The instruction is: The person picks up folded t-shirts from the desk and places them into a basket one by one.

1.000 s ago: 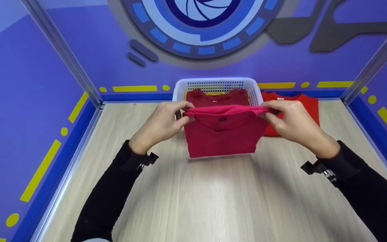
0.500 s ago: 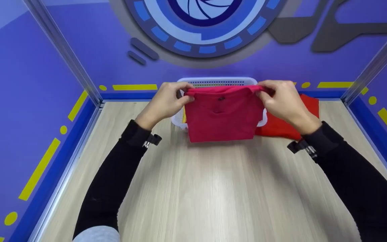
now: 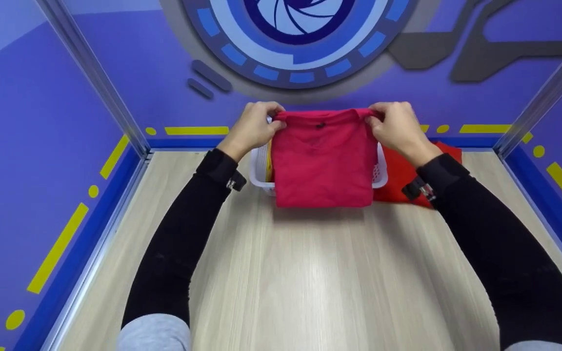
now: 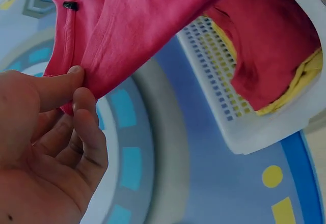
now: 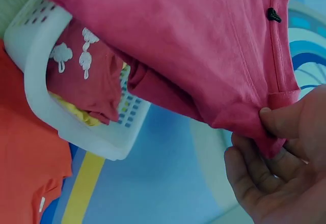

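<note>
A folded pink-red T-shirt hangs by its neck end over the white plastic basket, covering most of it in the head view. My left hand pinches one top corner between thumb and fingers. At the other corner my right hand does the same. A small dark label shows at the collar. Inside the basket, a dark red shirt lies on yellow cloth. White motifs on the dark red shirt show in the right wrist view.
An orange-red shirt lies folded on the wooden table, right beside the basket. Behind the basket rises a blue printed wall panel. Metal frame posts stand at the corners.
Both hands have carried the pink-red T-shirt forward, away from me, from in front of the basket to over it. The dark red shirt is now hidden in the head view.
</note>
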Tool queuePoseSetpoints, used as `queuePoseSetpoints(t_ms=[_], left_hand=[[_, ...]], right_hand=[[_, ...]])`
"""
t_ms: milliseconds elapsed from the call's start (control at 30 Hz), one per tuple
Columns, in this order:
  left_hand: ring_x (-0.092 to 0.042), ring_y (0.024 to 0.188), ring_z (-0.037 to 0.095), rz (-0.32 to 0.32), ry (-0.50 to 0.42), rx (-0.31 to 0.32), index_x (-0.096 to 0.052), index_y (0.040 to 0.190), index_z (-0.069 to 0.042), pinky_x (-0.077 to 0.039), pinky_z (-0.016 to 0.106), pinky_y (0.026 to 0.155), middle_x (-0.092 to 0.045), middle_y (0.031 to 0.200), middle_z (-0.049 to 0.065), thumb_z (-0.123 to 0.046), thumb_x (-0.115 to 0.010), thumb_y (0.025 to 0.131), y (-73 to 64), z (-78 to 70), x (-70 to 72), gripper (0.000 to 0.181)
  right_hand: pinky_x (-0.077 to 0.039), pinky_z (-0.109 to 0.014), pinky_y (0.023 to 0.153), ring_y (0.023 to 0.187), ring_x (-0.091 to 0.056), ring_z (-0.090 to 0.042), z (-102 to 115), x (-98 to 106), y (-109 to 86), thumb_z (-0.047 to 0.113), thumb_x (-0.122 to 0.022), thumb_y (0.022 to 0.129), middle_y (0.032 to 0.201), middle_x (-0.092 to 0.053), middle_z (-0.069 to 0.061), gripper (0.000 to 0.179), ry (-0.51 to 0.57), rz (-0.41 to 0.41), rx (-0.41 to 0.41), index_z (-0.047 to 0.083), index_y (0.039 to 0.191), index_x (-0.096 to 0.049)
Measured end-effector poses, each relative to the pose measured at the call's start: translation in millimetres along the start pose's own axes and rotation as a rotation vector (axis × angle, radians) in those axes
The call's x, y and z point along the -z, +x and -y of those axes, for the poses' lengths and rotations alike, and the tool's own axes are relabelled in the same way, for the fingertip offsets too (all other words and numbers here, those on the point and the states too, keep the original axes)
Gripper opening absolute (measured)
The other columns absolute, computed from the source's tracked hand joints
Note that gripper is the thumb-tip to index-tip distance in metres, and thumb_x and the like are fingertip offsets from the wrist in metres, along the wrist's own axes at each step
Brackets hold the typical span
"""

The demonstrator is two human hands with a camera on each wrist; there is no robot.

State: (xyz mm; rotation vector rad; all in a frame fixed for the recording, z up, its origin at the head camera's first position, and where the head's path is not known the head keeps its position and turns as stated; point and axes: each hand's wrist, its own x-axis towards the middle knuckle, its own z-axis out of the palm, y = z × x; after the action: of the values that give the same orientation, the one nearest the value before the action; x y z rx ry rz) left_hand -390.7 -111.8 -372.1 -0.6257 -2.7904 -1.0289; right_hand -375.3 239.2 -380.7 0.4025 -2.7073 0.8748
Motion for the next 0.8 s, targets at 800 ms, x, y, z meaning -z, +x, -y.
queuePoseSetpoints(t_ms=[800], left_hand=[[-0.074,0.12,0.027,-0.009,0.106,0.123,-0.076,0.133,-0.008,-0.059,0.04,0.107,-0.079,0.128,0.015,-0.017,-0.073,0.107,35.1,34.7,-47.5,0.028]], right_hand=[[-0.06,-0.06,0.098,0.112,-0.074,-0.051,-34,-57,29.4,0.006,-0.064,0.104,0.118,-0.078,-0.033,0.026,-0.099,-0.006,-0.017,-0.005,0.122,-0.078]])
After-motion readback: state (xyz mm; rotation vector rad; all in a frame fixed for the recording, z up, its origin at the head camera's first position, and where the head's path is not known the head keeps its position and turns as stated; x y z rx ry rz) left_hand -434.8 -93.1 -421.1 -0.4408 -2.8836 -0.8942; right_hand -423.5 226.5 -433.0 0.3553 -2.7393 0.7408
